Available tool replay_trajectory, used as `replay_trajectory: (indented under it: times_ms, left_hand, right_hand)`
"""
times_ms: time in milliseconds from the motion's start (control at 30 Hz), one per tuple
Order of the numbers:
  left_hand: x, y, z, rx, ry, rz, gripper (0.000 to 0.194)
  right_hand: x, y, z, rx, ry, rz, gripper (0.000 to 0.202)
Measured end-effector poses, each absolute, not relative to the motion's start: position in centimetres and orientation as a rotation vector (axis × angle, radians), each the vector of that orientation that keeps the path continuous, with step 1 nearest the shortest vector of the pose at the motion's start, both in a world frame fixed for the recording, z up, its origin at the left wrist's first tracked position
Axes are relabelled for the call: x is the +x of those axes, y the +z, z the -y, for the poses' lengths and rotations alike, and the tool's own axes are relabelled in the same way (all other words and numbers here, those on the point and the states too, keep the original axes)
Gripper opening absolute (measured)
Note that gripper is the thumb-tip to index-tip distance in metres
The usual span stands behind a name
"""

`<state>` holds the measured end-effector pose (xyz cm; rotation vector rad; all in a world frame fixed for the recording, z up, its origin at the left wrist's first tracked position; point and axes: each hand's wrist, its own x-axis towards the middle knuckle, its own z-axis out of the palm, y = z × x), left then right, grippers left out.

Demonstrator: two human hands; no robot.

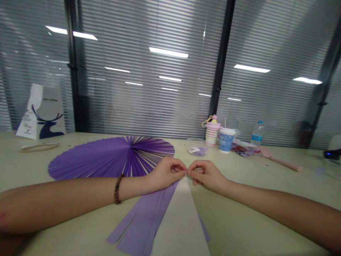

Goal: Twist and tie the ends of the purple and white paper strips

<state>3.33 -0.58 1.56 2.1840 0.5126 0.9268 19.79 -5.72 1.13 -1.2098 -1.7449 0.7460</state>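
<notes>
My left hand (168, 171) and my right hand (207, 175) meet in front of me, thumb and fingertips of each pinched together at the narrow far end of a long white strip (182, 217) that looks like paper. It widens toward me and lies over several light purple paper strips (144, 217), which spread out to the left, with a corner showing on the right. What exactly sits between the fingertips is too small to see. Just behind my left hand and forearm lies a big round pleated purple paper fan (90, 160), darker on its right side.
A clear dish (197, 151) with small purple and white bits stands beyond my hands. Near it are a pink-lidded cup (212, 133), a blue patterned cup (226, 140), a water bottle (256, 135) and a hand-shaped stick (282, 161). A paper bag (50, 113) and a ring (39, 147) are far left.
</notes>
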Motion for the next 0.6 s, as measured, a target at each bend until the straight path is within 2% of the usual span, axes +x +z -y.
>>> replay_trajectory:
  times_ms: [233, 600]
  left_hand:
    - [3.33, 1.14, 0.51, 2.134, 0.956, -0.506, 0.011]
    - [3.13, 0.84, 0.44, 2.221, 0.989, -0.484, 0.015]
  right_hand:
    - [19.83, 1.00, 5.62, -1.218, 0.717, 1.764, 0.023]
    - [20.06, 0.71, 5.32, -1.172, 0.767, 1.792, 0.021]
